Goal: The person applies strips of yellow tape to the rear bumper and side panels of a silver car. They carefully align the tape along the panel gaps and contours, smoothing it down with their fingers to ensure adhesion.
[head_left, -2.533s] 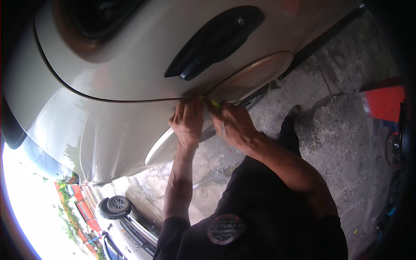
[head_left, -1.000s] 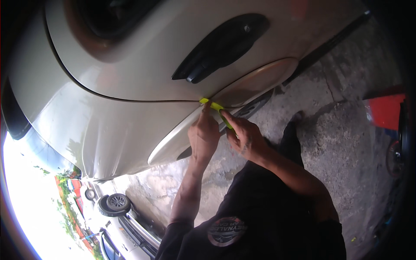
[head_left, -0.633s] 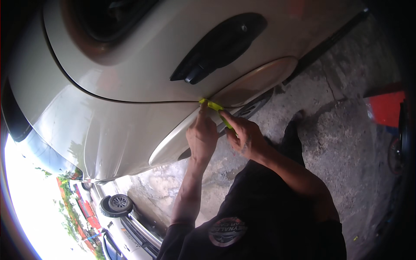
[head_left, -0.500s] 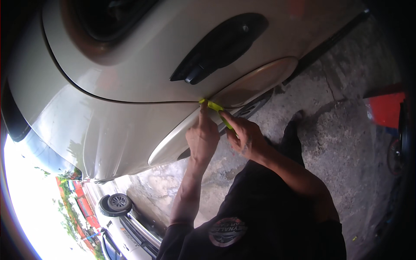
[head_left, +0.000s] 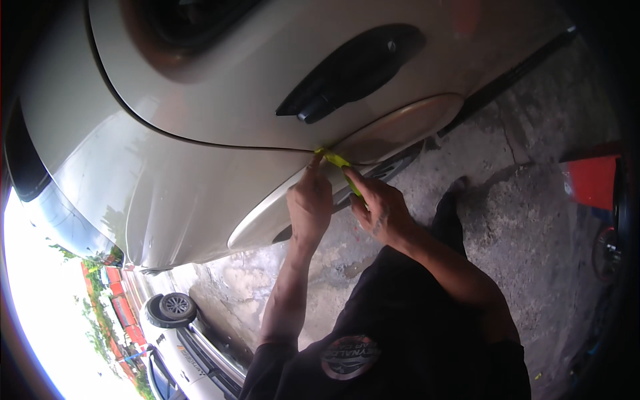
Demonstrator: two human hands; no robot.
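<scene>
A slim neon-yellow hand tool [head_left: 338,160] lies in my right hand [head_left: 380,205], my index finger stretched along it and the other fingers curled round its lower part. Its tip meets the dark gap [head_left: 267,148] between two body panels of a light beige car [head_left: 193,193]. My left hand [head_left: 311,200] reaches up from below with the index finger extended against the tool's tip. The other left fingers are folded in, and the palm is hidden. Just above my hands sits the car's black door handle [head_left: 350,72]. A raised wheel-arch flare [head_left: 400,127] runs beside the tool.
Rough grey concrete floor [head_left: 507,247] spreads below the car. A red box-like object [head_left: 593,181] stands at the right, with a small wheel [head_left: 607,250] by it. Another white vehicle with a spare wheel [head_left: 177,307] is parked at lower left.
The view has shifted slightly, so the car appears a little farther right. Both hands and the yellow tool stay at the panel gap, with the same grip.
</scene>
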